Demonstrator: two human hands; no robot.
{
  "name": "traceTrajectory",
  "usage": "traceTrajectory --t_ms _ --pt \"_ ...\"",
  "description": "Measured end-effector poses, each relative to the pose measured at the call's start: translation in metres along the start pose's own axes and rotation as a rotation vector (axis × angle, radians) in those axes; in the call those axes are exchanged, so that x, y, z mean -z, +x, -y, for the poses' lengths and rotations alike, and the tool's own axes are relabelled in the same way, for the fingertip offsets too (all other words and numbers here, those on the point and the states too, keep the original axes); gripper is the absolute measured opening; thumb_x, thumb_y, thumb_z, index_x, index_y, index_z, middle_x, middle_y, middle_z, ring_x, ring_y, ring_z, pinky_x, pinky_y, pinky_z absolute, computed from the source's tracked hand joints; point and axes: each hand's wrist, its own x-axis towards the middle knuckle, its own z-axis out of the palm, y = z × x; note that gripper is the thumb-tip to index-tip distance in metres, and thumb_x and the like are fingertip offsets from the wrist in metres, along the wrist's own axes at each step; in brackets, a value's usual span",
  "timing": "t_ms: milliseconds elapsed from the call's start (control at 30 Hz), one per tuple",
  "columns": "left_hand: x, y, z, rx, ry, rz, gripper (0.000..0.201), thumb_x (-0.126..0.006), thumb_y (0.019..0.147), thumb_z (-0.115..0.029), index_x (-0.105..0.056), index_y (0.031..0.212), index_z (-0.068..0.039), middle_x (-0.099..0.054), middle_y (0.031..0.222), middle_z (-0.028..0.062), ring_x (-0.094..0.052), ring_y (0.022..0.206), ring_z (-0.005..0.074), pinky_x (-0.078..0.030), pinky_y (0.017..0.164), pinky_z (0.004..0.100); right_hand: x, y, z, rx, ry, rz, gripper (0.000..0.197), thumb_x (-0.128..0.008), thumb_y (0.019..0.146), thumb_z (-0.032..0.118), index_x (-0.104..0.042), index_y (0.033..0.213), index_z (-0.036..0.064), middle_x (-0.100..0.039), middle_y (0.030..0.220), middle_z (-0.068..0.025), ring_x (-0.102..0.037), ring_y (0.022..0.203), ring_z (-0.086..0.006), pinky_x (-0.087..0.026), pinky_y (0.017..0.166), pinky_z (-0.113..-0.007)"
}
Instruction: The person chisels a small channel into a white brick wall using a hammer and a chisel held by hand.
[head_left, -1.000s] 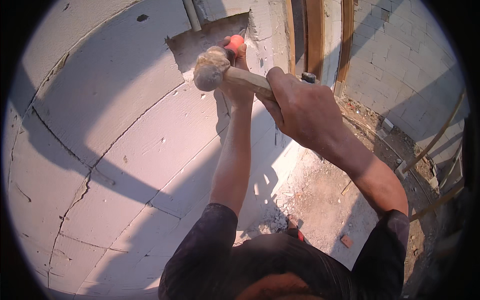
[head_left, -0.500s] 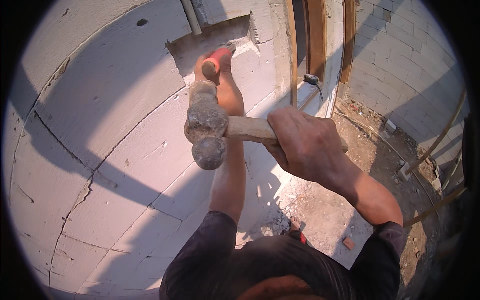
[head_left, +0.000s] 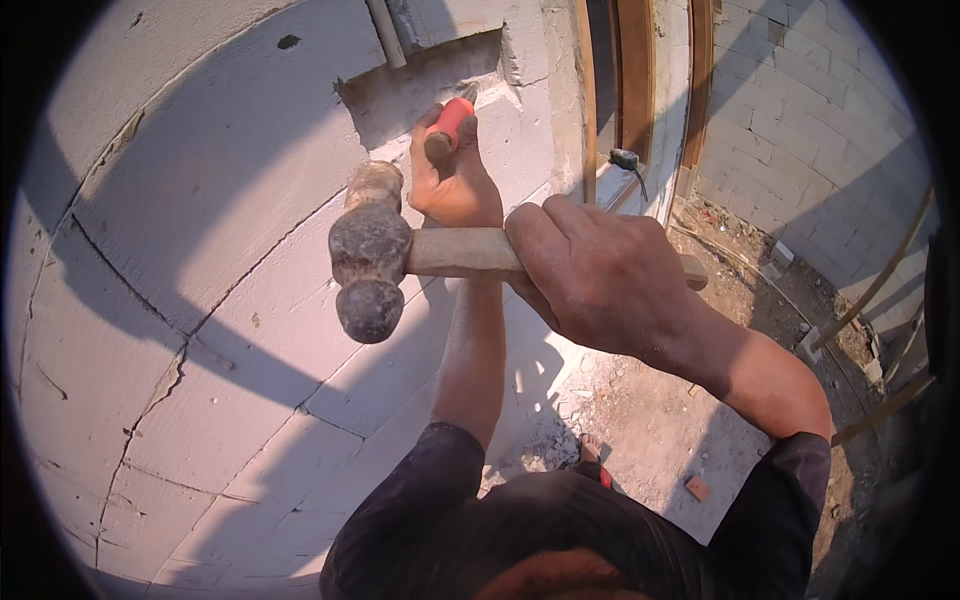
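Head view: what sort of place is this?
Most likely a building site, or a house under renovation: a rough-edged recess is cut into the pale block wall, broken rubble lies on the dusty ground, and the wall at right shows bare blocks.

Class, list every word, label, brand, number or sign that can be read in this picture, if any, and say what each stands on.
None can be read.
Hammer in the right hand: no lettering shows.
Red-handled tool in the left hand: none shows.
Pale block wall: no writing made out.
Small dark object by the doorway: too small to tell.
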Motion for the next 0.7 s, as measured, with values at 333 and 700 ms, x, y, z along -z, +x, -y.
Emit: traceTrajectory --t_ms 333,700 --pt "0.003 0.014 -0.009 -0.02 -0.137 -0.091 0.043 -0.081 0.085 -0.037 -0.069 0.104 0.0 -0.07 0.093 0.005 -0.061 0.085 0.0131 -0.049 0.081 0.0269 0.006 0.017 0.011 0.115 0.002 0.052 0.014 -0.059 0.09 0.013 -0.053 0.095 0.0022 -0.062 0.069 -0.0135 -0.069 0.057 -0.0257 -0.052 0.043 -0.036" --pt "-0.007 0.006 0.008 0.018 -0.015 -0.035 0.029 -0.081 0.087 -0.017 -0.07 0.108 0.0 -0.071 0.09 0.0062 -0.064 0.08 0.0136 -0.053 0.075 0.0274 -0.001 0.011 0.005 0.124 -0.064 0.037 0.024 -0.063 0.095 0.027 -0.052 0.092 0.0066 -0.051 0.07 -0.005 -0.061 0.057 -0.0182 -0.049 0.045 -0.034"
